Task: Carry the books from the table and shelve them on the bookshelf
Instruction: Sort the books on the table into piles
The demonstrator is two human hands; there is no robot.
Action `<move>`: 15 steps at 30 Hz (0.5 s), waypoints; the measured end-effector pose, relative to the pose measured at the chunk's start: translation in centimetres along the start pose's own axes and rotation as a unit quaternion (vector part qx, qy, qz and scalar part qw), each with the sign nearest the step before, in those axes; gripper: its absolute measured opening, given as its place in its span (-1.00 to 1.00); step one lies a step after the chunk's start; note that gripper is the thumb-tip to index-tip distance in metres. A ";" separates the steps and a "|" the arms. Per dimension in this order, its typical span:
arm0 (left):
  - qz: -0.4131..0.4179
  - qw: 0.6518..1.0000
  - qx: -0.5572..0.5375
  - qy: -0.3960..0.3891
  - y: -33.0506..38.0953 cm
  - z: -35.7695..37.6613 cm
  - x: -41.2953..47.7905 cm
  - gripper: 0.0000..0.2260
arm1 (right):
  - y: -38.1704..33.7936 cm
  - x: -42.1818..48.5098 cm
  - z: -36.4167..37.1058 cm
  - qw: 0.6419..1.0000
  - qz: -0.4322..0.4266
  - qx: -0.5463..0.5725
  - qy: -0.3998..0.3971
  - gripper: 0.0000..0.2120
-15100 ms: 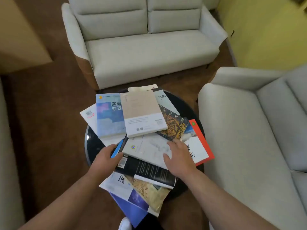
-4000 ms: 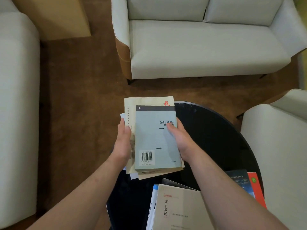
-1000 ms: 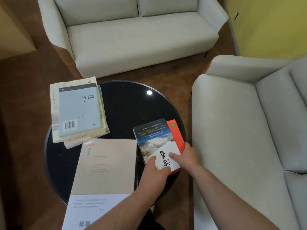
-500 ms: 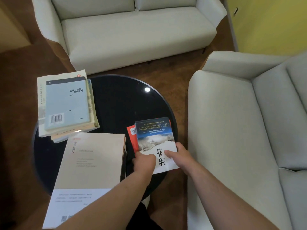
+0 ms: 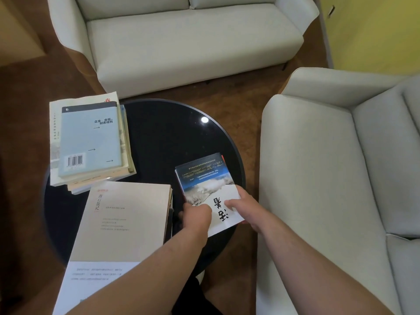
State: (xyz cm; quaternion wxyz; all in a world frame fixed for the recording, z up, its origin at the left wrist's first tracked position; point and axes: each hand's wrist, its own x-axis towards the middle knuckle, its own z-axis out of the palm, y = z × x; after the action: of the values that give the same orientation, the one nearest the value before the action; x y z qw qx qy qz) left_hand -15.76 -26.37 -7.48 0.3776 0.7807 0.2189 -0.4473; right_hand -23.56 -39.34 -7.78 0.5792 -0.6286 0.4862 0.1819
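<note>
At the table (image 5: 168,137)'s near rim, left hand (image 5: 197,215) and right hand (image 5: 242,206) both pinch the blue-and-white book (image 5: 205,180), which overhangs the edge. Lift unevenly and it could slip floorward; beige book (image 5: 123,220) alongside, stack of books (image 5: 89,142) further back, both unshelved

place: home living room | cues: sofas (image 5: 181,42), round coffee table (image 5: 159,133), carpet (image 5: 27,98)
</note>
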 end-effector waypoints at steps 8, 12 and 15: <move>0.019 0.997 -0.063 -0.036 5.7 0.2 0.9 -0.47 | -2.8 1.5 -0.5 0.998 -0.026 0.003 0.064 -0.39; 0.104 0.994 -0.032 -0.011 6.1 -0.4 -1.1 -0.37 | -3.2 0.5 -0.3 0.995 -0.037 -0.043 0.082 -0.46; 0.201 0.976 -0.035 -0.076 5.1 -2.8 -6.2 -0.47 | -3.1 -1.9 0.0 0.982 -0.055 -0.109 0.145 -0.54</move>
State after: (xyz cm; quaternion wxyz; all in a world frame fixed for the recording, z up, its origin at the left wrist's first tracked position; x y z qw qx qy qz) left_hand -13.98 -27.37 0.73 0.5020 0.7589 0.0438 -0.4125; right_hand -21.91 -39.01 -4.60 0.4392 -0.7337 0.5070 0.1085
